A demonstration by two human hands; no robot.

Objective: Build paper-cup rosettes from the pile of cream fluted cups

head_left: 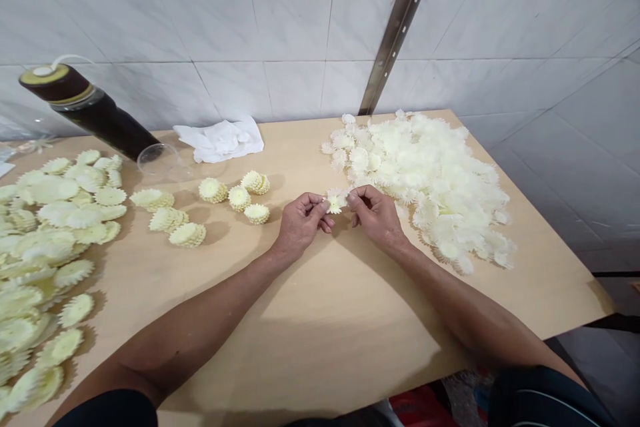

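Above the middle of the table, a small pale yellow fabric-like flower piece (334,204) with a toothed petal rim is between my two hands. My left hand (301,225) pinches its left side with thumb and forefinger. At its right edge, the thumb and fingertips of my right hand (377,217) are pressed together on the petals. Close by on the right spreads a heap of loose, thin whitish petal pieces (420,160). Left of my left hand stand several small stacked flowers (239,198), with larger stacks (187,235) farther left.
A big pile of pale yellow stacked flowers (50,240) covers the table's left side. Behind it a dark bottle (110,117) appears tilted, beside a clear plastic lid (157,161) and crumpled white tissue (220,140). A metal bracket (393,43) stands against the tiled wall.
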